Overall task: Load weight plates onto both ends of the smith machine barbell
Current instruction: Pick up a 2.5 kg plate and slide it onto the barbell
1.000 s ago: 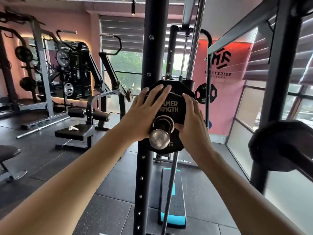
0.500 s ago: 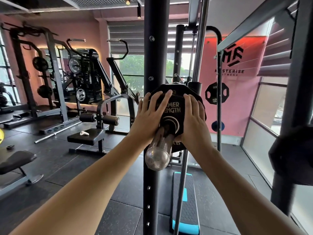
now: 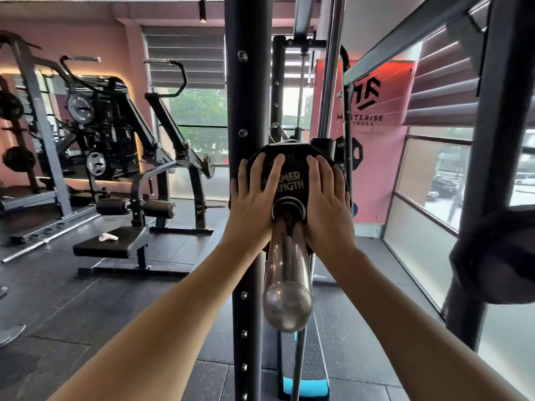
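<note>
Pink walls, tall windows with half-lowered blinds and dark rubber flooring [image 3: 72,314] surround the scene. Far to the left of the fingers stands a rack with black plates hung on it [image 3: 82,108], and nearer, lower down, a padded bench [image 3: 111,244] with a small white object [image 3: 107,237] lying on its seat.

Just left of the left fingertips rises a black upright post [image 3: 247,82] with a row of holes.

The left hand [image 3: 254,195] lies flat on the face of the black weight plate [image 3: 289,157], its fingers [image 3: 276,169] straight and slightly spread, pointing up, pressing rather than gripping. Between the two sets of fingers the plate's white lettering shows, partly covered. Below the lettering, between the heels of both hands, the plate's centre hole sits on the chrome barbell sleeve [image 3: 286,270], which runs from the plate down toward the camera and ends in a rounded tip; the plate sits far along the sleeve from that tip.

The right hand [image 3: 327,198] mirrors the left, palm against the plate, fingers [image 3: 314,169] straight and together, holding nothing.

Right of the right fingers hangs a pink banner with a dark logo [image 3: 360,94]. Farther right, a black frame post [image 3: 492,140] stands close to the camera, with a blurred dark plate [image 3: 492,256] at its side. On the floor below the sleeve tip sits a black and blue step platform [image 3: 305,380].
</note>
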`<state>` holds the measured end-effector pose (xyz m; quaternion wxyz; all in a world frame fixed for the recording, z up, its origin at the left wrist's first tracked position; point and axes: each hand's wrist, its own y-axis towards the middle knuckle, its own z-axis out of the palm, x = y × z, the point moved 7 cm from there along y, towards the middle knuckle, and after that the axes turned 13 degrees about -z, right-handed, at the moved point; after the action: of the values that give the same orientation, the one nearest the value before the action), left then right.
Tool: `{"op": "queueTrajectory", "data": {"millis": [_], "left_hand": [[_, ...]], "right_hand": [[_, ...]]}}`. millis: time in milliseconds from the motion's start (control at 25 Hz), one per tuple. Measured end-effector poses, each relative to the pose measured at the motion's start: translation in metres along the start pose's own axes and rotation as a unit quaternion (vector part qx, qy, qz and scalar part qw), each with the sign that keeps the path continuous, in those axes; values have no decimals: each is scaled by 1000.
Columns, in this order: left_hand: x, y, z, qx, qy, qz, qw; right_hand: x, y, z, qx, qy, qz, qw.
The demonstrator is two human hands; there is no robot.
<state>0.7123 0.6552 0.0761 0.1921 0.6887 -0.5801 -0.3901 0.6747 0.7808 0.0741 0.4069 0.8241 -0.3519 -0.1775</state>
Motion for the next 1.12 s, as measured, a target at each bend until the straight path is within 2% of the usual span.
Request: {"op": "queueTrajectory", "data": {"millis": [240, 640, 720, 880, 1000, 1120], "left_hand": [[2, -1, 2, 14, -8, 22, 1000], [6, 0, -20, 147, 47, 25, 988], [9, -1, -39, 130, 47, 16, 990], [11, -10, -86, 44, 79, 7, 996], [7, -16, -126, -8, 119, -2, 993], [11, -29, -157, -19, 146, -23, 989]], "right_hand": [[3, 0, -3, -2, -14, 21, 1000], [14, -1, -30, 88, -7, 32, 996], [19, 0, -47, 58, 7, 21, 998], [38, -2, -97, -58, 51, -2, 997], [62, 1, -124, -73, 66, -12, 995], [94, 3, -133, -58, 94, -20, 994]]}}
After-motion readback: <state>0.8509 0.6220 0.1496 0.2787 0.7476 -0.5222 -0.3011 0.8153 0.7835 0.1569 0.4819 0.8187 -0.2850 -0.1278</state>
